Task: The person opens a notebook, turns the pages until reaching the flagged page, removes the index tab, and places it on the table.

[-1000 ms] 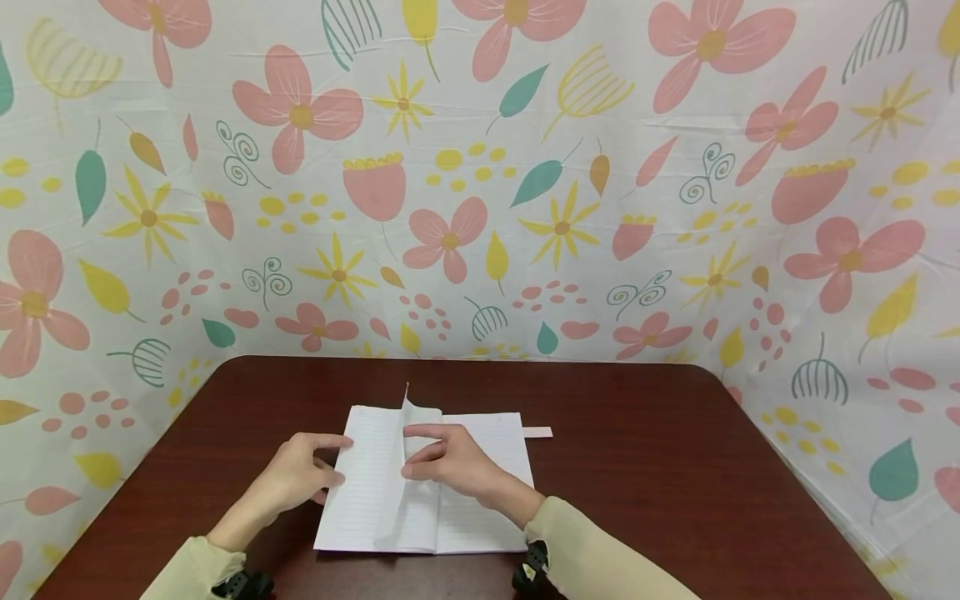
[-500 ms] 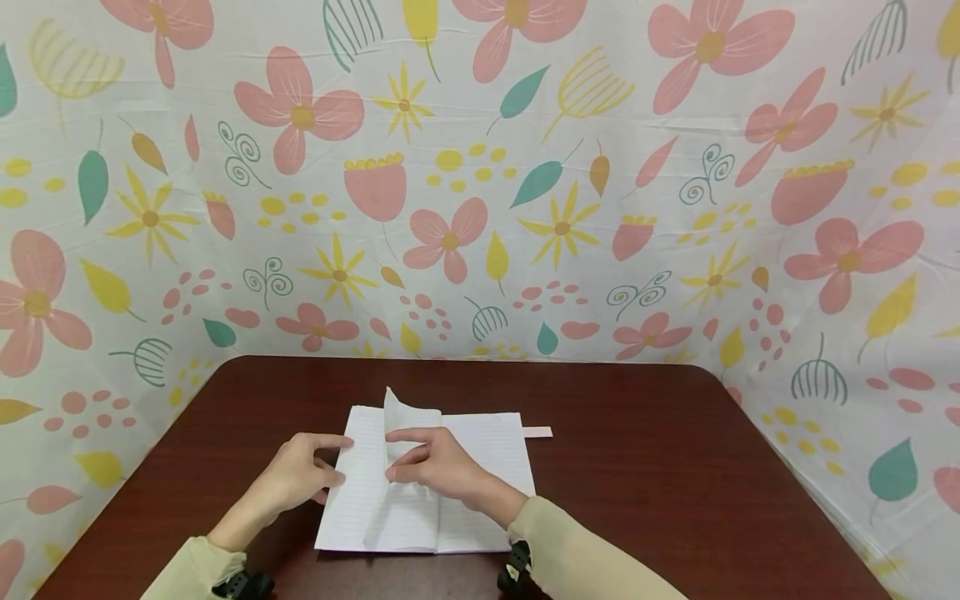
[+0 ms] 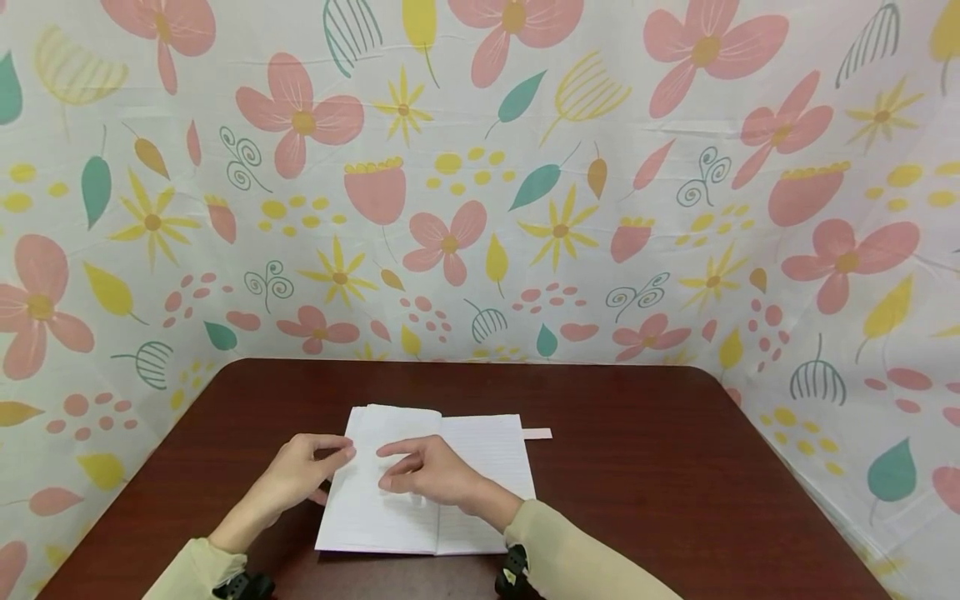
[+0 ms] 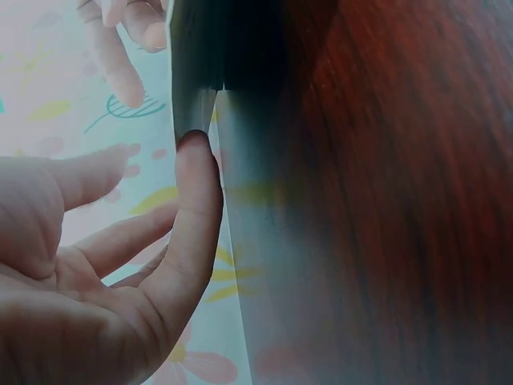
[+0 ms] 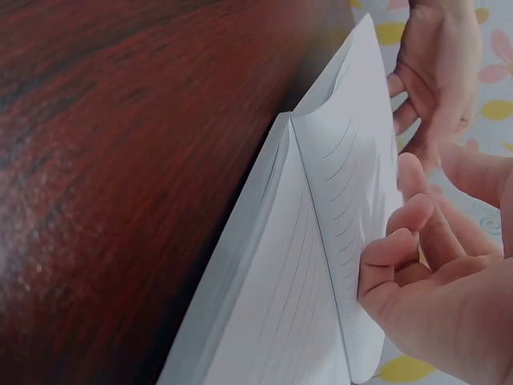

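Observation:
A white lined notebook point(image 3: 480, 450) lies spread open on the dark table in the head view. My left hand point(image 3: 296, 475) is at its left edge. One finger point(image 4: 197, 192) touches the underside of that edge in the left wrist view, while the thumb point(image 4: 92, 172) stands apart from it. My right hand point(image 3: 438, 475) is over the left-hand page point(image 3: 367, 517), thumb and fingers spread with no page between them. In the right wrist view its loosely bent fingers point(image 5: 389, 249) are beside the curved left page point(image 5: 333, 184); whether they touch it I cannot tell.
A pale strip point(image 3: 537, 433) sticks out past the notebook's right edge. The reddish-brown table point(image 3: 645, 483) has rounded far corners. A flower-patterned cloth point(image 3: 480, 167) hangs behind and beside it. Both wrists wear black devices point(image 3: 243, 585) below pale yellow-green sleeves.
The raised page between the right fingers has been let go and now lies on the left side. My right hand moved slightly left; my left thumb shifted up toward the index finger.

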The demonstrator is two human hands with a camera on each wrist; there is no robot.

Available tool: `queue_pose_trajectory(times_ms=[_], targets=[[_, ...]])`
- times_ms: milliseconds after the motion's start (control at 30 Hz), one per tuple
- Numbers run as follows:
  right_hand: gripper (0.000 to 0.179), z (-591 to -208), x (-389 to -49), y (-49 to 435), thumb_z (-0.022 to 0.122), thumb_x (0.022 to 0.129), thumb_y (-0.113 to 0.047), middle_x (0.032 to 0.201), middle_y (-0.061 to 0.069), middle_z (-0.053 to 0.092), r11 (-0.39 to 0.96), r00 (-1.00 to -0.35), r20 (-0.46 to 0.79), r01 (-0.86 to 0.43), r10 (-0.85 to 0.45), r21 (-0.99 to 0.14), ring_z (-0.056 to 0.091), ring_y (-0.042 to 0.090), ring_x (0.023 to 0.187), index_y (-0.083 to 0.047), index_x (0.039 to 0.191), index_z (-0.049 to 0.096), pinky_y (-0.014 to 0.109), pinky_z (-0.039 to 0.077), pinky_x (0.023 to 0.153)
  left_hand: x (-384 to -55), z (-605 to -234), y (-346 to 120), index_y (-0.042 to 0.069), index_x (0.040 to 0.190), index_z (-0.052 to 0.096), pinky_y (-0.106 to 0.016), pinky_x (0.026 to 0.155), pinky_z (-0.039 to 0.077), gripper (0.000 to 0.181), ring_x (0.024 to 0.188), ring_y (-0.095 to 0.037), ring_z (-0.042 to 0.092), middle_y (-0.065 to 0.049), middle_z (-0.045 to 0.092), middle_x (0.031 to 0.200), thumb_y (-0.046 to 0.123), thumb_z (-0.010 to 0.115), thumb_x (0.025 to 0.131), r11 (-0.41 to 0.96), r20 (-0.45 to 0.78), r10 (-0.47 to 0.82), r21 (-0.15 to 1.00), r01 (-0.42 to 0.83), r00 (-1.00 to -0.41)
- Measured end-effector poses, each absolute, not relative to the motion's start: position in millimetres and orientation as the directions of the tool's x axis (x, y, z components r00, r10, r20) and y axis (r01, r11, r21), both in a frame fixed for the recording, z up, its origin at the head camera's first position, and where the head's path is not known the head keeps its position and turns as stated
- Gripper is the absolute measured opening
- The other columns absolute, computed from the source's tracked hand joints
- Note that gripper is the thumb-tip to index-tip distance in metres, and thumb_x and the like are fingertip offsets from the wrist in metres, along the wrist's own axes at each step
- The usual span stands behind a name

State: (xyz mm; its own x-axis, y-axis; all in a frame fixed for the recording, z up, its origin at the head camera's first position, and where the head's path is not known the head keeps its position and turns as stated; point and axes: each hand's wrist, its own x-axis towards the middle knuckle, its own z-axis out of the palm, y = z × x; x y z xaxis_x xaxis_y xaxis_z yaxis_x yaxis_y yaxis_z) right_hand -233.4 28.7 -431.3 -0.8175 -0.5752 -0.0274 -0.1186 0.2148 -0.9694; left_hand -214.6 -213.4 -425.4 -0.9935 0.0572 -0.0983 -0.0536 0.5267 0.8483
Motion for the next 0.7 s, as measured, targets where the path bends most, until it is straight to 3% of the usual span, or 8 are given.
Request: queue_pose_trajectory(times_ms=[200,300,500,700], targets=[[0.035,-429.8,-232.0,30.3,0.077,0.094,-0.005,0.100,0.009,0.079,0.196,-0.811,-0.029,-0.106,-0.585,-0.975,0.074,0.014,0.095,-0.005,0.129,0.074,0.026,0.052,0.076,-212.5,-423.3,-212.1,-0.004,0.134,0.067,-0.042,0.059,0.060,0.053,0.074,-0.023,0.073,-0.016,0.071,0.113,-0.001,0.084,0.085,0.543,-0.078,0.075,0.839,-0.025,-0.994],[0.035,-428.3,-231.2,31.0,0.077,0.094,-0.005,0.100,0.008,0.080,0.199,-0.812,-0.030,-0.108,-0.583,-0.974,0.074,0.014,0.094,-0.005,0.129,0.075,0.026,0.052,0.074,-211.8,-423.7,-212.6,-0.003,0.135,0.066,-0.041,0.059,0.060,0.055,0.077,-0.022,0.072,-0.017,0.067,0.123,-0.005,0.084,0.082,0.542,-0.067,0.082,0.840,-0.012,-0.994],[0.035,-423.9,-228.5,38.2,0.079,0.094,-0.007,0.100,0.007,0.079,0.217,-0.817,-0.022,-0.127,-0.576,-0.968,0.074,0.013,0.090,-0.007,0.128,0.075,0.026,0.051,0.074,-212.1,-424.7,-212.5,-0.001,0.132,0.069,-0.041,0.059,0.060,0.054,0.076,-0.022,0.072,-0.017,0.066,0.123,-0.008,0.083,0.081,0.546,-0.065,0.078,0.838,-0.012,-0.995],[0.036,-420.7,-229.4,58.3,0.078,0.094,-0.007,0.100,0.007,0.079,0.245,-0.810,-0.020,-0.153,-0.586,-0.958,0.074,0.014,0.088,-0.006,0.130,0.074,0.027,0.051,0.074,-213.0,-425.8,-212.3,0.001,0.130,0.070,-0.040,0.059,0.059,0.052,0.064,-0.024,0.069,-0.009,0.072,0.092,-0.009,0.082,0.081,0.560,-0.073,0.068,0.828,-0.022,-0.995]])
